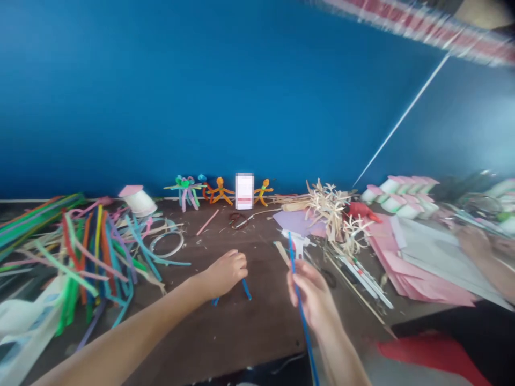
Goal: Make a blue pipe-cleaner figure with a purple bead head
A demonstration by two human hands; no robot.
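Observation:
My left hand (227,274) is closed near the middle of the dark table (249,343), over a blue pipe cleaner piece (246,289) whose ends stick out below the fingers. Pinched between the thumb and fingers of my right hand (311,292) is a long blue pipe cleaner (306,327), which runs from above the fingertips down past the table's near edge. Just beyond my right hand lies a white glue gun (298,241). The two hands are apart.
Colourful pipe cleaners (98,246) are heaped at the left. Small orange figures (220,190) stand by the blue wall. Pale twisted strips (330,209), pink sheets (418,268) and pink-topped cups (402,195) are on the right. Another person's hand (477,244) rests at far right.

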